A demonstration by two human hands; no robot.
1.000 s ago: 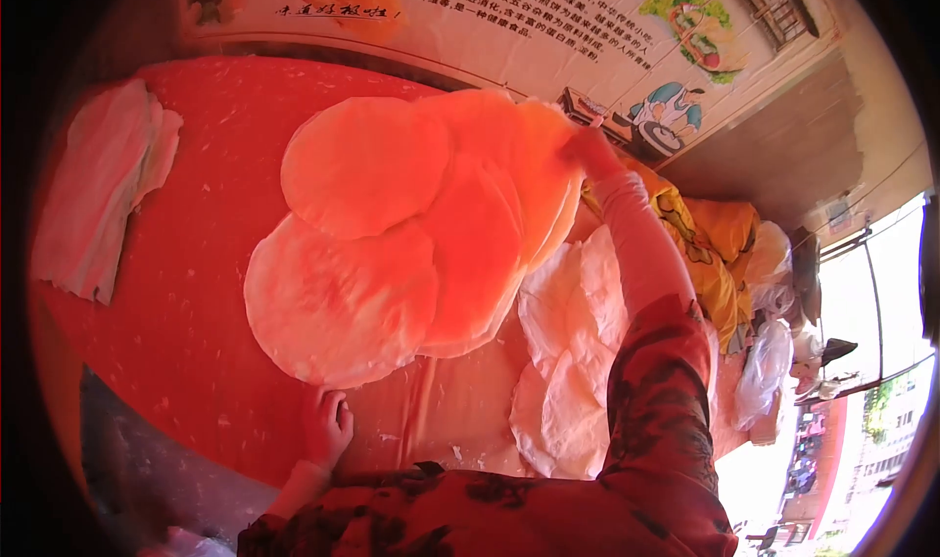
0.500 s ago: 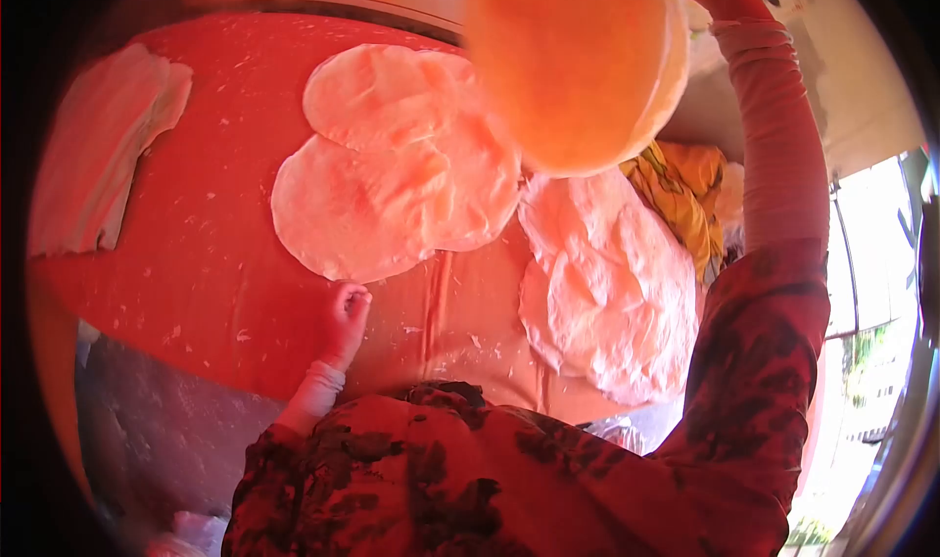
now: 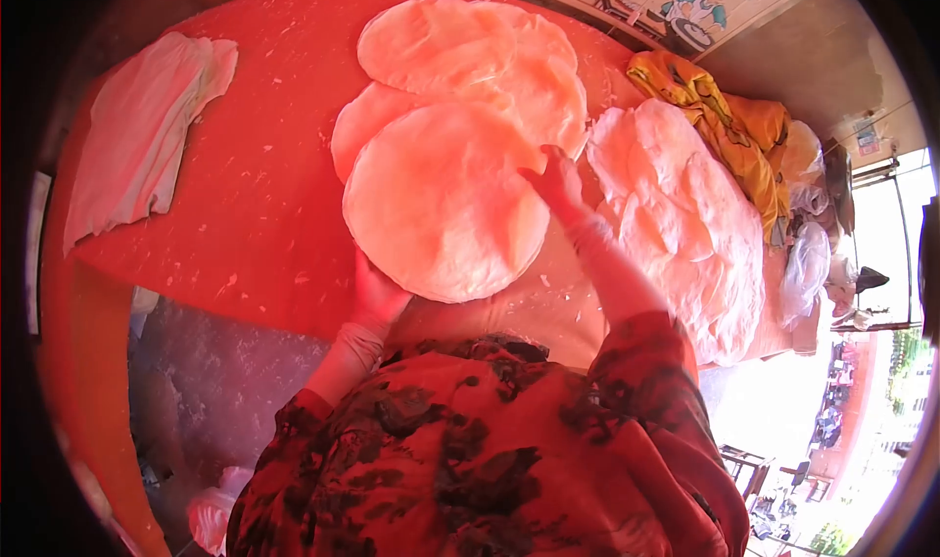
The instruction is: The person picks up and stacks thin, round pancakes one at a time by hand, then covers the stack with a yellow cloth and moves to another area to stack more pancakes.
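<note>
Top pancake: lies flat on the red table, overlapping the pancakes behind it, so the sheets fan out rather than stack.
Right hand: fingers spread flat on the top pancake's right edge, pressing, not gripping.
Left hand: at the near rim, fingers tucked under it; grip hidden, cannot tell.
Heap: crumpled sheets just right, apart from the flat ones.
Cloth: folded, far left, well apart.
</note>
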